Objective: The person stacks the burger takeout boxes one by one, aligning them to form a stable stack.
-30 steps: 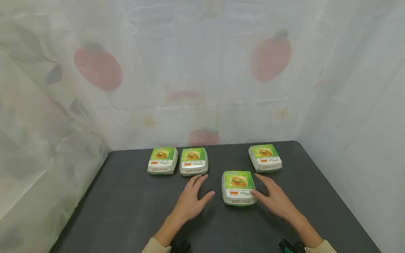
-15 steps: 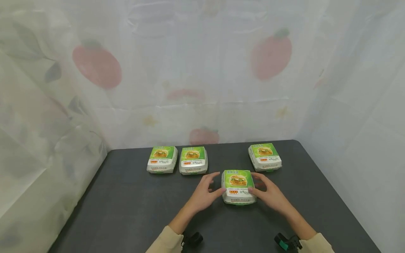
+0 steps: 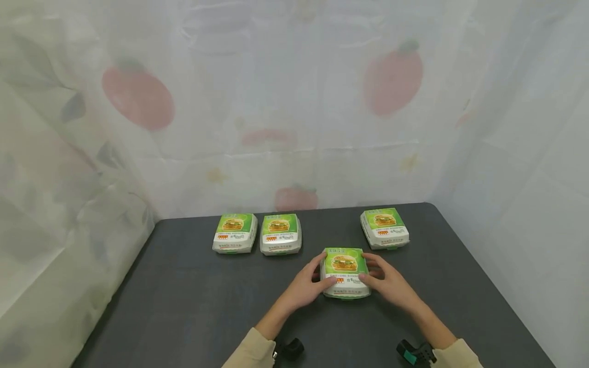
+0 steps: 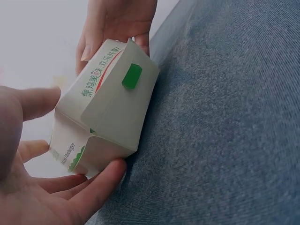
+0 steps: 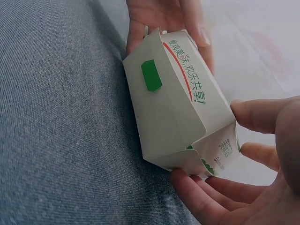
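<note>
A closed paper burger box (image 3: 345, 263), green and white with a burger picture on its lid, sits on the dark table between both hands. My left hand (image 3: 306, 286) holds its left side, thumb at the near lid edge and fingers curled along the side. From the right, my right hand (image 3: 388, 286) grips it in the same way. The left wrist view shows the box's white front with a green tab (image 4: 132, 76), and left fingertips low on the side. In the right wrist view, the right thumb touches the box's (image 5: 164, 112) upper edge, its fingers lower down.
Two matching burger boxes (image 3: 235, 233) (image 3: 280, 235) stand side by side at the back left of the dark table (image 3: 207, 306). Another burger box (image 3: 384, 228) is at the back right, close behind the held one. Pale curtains (image 3: 294, 102) with fruit prints enclose the table.
My left hand has moved right, from apart to holding the box's left side. My right hand has closed in on its right side. The box has hardly shifted.
</note>
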{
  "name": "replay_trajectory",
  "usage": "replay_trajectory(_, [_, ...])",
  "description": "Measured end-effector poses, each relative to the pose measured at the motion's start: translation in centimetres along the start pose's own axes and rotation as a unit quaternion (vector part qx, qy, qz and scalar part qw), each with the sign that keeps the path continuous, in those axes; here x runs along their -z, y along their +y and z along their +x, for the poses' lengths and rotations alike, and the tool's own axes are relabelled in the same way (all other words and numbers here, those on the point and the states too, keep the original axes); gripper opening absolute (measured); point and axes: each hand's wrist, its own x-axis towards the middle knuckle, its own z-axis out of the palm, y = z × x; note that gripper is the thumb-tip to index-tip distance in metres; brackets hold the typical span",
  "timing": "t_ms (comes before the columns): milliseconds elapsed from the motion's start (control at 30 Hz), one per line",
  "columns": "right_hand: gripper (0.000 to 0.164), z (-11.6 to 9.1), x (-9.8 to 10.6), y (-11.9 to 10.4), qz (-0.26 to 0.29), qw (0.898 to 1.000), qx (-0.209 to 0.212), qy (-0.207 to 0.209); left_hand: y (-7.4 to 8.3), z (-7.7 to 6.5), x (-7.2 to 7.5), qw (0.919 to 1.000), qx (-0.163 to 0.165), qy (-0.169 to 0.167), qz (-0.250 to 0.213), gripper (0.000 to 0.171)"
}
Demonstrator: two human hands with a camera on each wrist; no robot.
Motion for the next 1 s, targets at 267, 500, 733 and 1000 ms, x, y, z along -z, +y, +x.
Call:
replay_trajectory(267, [0.067,-0.1,-0.2,-0.4,-0.001,1.000,0.007,-0.002,0.0,-0.3,0.3,0.9999,0.001,0.009,-0.008,0.069])
replay_trajectory(500, [0.066,-0.1,-1.0,-1.6,0.001,1.000,0.015,0.001,0.3,-1.2,1.5,0.9998,0.005,0.019,-0.008,0.069])
replay_trajectory(733, [0.065,0.2,-2.5,-3.0,0.000,1.000,0.016,0.003,0.6,-2.8,3.0,0.9995,-0.003,0.032,0.005,0.069])
replay_trajectory(1000, [0.063,0.8,-4.4,-3.8,0.001,0.999,0.042,-0.011,0.4,-4.7,4.6,0.9986,0.003,0.052,0.013,0.069])
